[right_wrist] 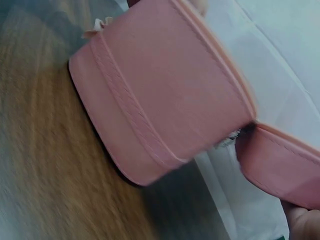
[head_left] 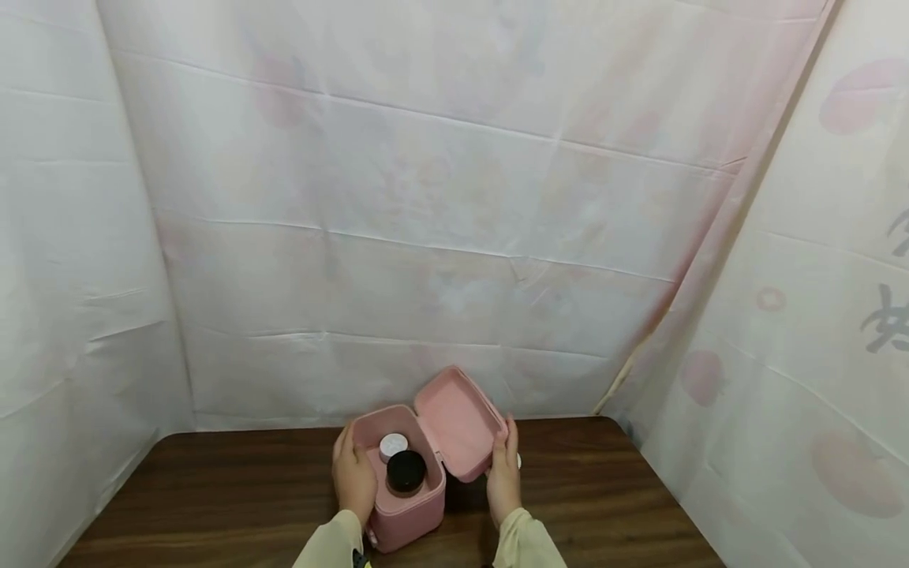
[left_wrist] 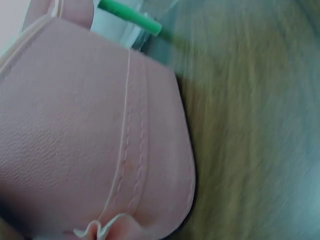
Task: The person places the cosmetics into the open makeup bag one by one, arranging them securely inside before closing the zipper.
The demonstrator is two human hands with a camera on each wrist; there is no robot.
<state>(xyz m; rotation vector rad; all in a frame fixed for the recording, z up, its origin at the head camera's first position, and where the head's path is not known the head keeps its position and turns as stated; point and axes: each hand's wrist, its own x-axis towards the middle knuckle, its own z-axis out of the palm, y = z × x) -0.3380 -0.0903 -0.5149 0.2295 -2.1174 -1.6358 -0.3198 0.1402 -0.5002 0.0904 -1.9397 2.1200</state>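
Note:
A pink case [head_left: 408, 525] stands on the table with its lid [head_left: 461, 426] swung up to the right. Inside it sit a small white round container [head_left: 394, 446] and a larger jar with a black top [head_left: 406, 472]. My left hand [head_left: 354, 475] holds the case's left wall, the thumb near the rim. With the thumb on its right edge, my right hand [head_left: 504, 480] grips the lid. The stitched side of the case [right_wrist: 165, 85] fills much of the right wrist view, where part of my right hand [right_wrist: 304, 222] shows under the lid.
The brown wooden table [head_left: 241, 489] reaches back to a pale printed curtain [head_left: 398, 237]. A green stick-like thing [left_wrist: 130, 16] appears beyond the case in the left wrist view. A small white thing [head_left: 519, 460] peeks out beside my right hand.

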